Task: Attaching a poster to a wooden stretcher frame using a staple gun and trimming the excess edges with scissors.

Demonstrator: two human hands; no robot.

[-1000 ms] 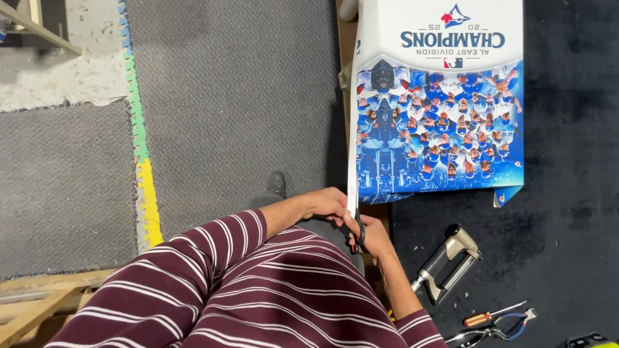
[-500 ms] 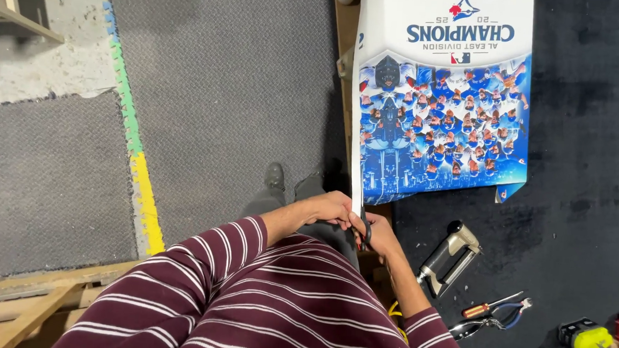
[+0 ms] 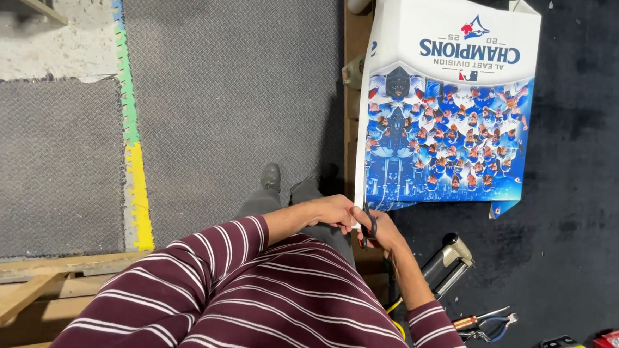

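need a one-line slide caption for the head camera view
Seen from above, both hands, left hand and right hand, work black-handled scissors at the near edge of a blue-and-white printed poster.

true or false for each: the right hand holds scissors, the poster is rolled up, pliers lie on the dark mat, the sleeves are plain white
1. The right hand holds dark scissors at the near edge of the poster. True.
2. The poster is rolled up. False: it lies spread flat, with the left hand at its near corner.
3. Pliers lie on the dark mat. True.
4. The sleeves are plain white. False: the striped sleeve is maroon with white stripes.
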